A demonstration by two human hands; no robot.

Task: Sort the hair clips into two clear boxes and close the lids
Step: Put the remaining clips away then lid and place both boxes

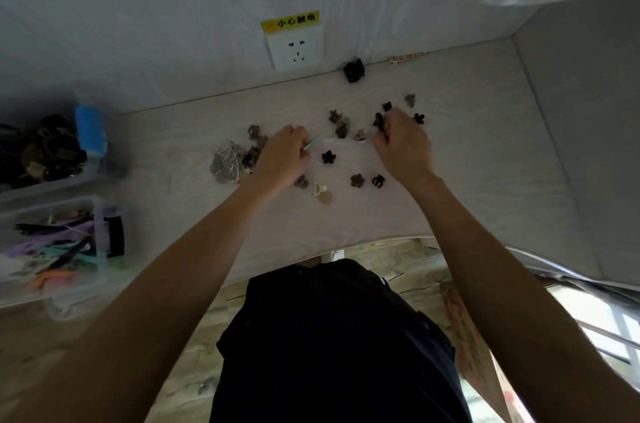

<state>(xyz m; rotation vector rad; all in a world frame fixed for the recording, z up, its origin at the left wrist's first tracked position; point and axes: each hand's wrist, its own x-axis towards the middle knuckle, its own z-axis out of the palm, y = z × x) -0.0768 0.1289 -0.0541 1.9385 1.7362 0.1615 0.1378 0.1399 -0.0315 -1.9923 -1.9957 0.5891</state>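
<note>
Several small claw hair clips, black, brown and beige, lie scattered on the pale table (pixel 467 180); one black flower clip (pixel 328 157) sits between my hands. My left hand (pixel 284 159) pinches a thin green slide clip (pixel 310 145). Farther right, my right hand (pixel 403 142) grips a black claw clip (pixel 379 121). Two clear boxes stand at the left edge: the far box (pixel 93 176) holds dark claw clips, and the near box (pixel 98 225) holds colourful flat clips. Both boxes are open, and no lids are visible.
A large black clip (pixel 354 70) sits by the wall under a white socket (pixel 297 48). A patterned strip (pixel 407 57) lies at the back right. A grey leaf-patterned clip (pixel 225 163) rests left of my left hand. A blue roll (pixel 90 126) stands by the far box.
</note>
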